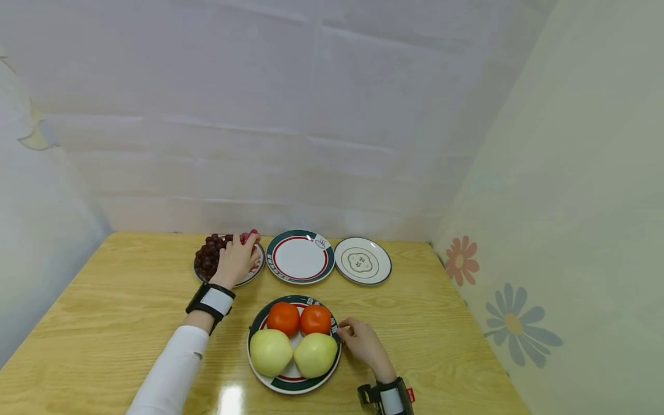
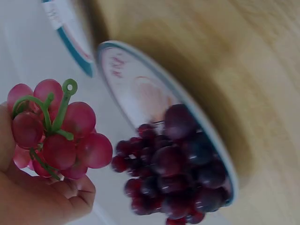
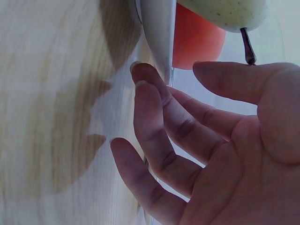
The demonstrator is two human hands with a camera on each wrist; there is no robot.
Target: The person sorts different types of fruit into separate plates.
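Observation:
My left hand (image 1: 236,262) holds a bunch of pinkish-red grapes (image 2: 58,136) with green stems, over the back-left plate (image 2: 136,89). Dark purple grapes (image 1: 208,257) lie on the left part of that plate. At the front, a green-rimmed plate (image 1: 291,387) carries two orange-red round fruits (image 1: 283,319) and two yellow-green pears (image 1: 271,353). Beside its right rim is my right hand (image 1: 365,344), its fingers loosely bent and nothing between them. The right wrist view shows the thumb close below a pear's dark stem (image 3: 248,47); whether the fingertips touch the rim I cannot tell.
A bare green-rimmed plate (image 1: 301,259) stands at the back middle, with a smaller white plate (image 1: 376,262) to its right. All rest on a wooden table (image 1: 119,323). A pale wall covering (image 1: 290,115) rises behind; another with printed flowers (image 1: 513,324) stands at the right.

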